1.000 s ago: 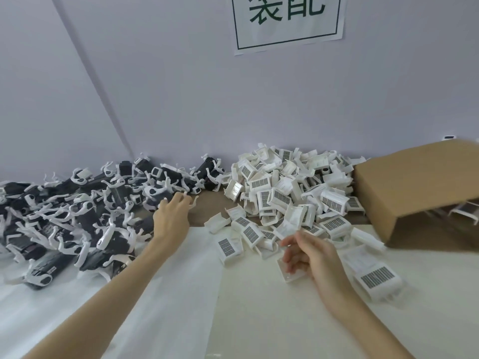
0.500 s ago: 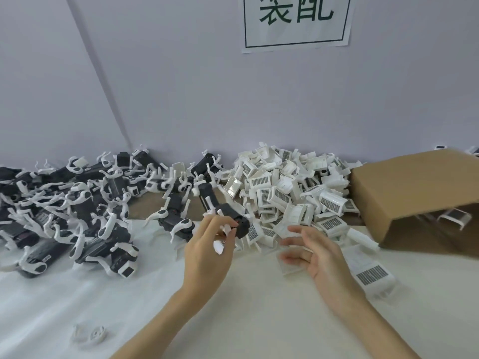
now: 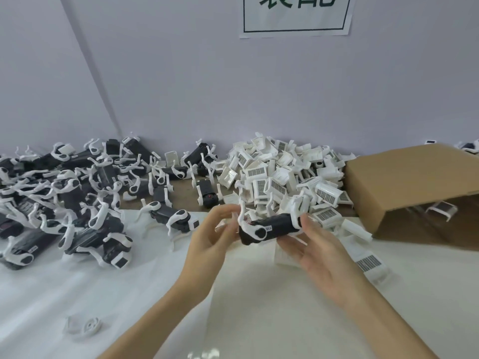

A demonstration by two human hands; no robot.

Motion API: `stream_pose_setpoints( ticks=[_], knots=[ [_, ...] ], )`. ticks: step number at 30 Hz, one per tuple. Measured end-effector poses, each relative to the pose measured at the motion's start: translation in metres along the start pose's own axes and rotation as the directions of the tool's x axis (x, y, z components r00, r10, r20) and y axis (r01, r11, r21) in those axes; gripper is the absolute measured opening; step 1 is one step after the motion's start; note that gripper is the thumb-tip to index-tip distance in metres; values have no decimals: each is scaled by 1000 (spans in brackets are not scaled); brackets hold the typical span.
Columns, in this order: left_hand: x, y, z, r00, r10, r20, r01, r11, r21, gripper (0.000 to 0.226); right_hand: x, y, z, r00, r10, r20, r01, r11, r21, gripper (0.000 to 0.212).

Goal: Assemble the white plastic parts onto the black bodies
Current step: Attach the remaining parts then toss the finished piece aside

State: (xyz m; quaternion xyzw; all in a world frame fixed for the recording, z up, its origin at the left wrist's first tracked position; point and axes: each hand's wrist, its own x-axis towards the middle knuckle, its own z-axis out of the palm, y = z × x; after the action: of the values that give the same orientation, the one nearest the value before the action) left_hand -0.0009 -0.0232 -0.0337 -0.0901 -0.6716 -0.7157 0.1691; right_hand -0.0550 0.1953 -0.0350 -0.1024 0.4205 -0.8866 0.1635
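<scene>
Low in the left of the frame, a small white round part point(image 3: 86, 326) lies alone on the white table covering point(image 3: 39, 294). In the centre, two bare forearms reach up from the bottom edge. The left hand point(image 3: 207, 237) grips the left end of a black body point(image 3: 272, 227) with curled fingers. The right hand point(image 3: 321, 257) cradles its right end from below, fingers fairly straight, thumb against it. The body is held level above the table, white curved arms already attached. Behind, at left, lies a heap of black bodies point(image 3: 64, 193); at centre right, a pile of white plastic parts point(image 3: 282, 177). A cardboard box point(image 3: 414, 182) lies at right. A paper sign point(image 3: 295, 15) hangs on the wall, top centre.
</scene>
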Motion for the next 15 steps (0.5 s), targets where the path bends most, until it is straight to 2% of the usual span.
stream_pose_setpoints(
  ticks=[2,3,6,8,10,12,15],
  knots=[
    [0,0,2,993,-119,21,120,978,-169,37,0,3,0,998,-16,-55,15,1000,-17,56],
    [0,-1,4,989,-144,44,150,972,-183,41,-1,3,1,998,-20,-66,18,999,-32,54],
    [-4,-8,9,988,-144,61,144,990,0,56,-3,0,5,999,-22,-41,17,992,-121,40],
    [-3,-10,10,989,-149,14,149,988,-31,56,-5,-4,4,1000,-13,1,13,978,-207,38],
    [-1,-9,10,987,-154,-53,151,986,-69,56,-6,-7,1,999,3,41,9,957,-289,40],
    [2,-6,7,987,-133,-85,131,991,-36,61,-7,-8,-1,998,4,62,18,939,-345,42],
    [5,-6,2,990,-130,-54,130,991,7,69,-7,-8,0,998,-53,39,64,906,-419,58]
  ],
)
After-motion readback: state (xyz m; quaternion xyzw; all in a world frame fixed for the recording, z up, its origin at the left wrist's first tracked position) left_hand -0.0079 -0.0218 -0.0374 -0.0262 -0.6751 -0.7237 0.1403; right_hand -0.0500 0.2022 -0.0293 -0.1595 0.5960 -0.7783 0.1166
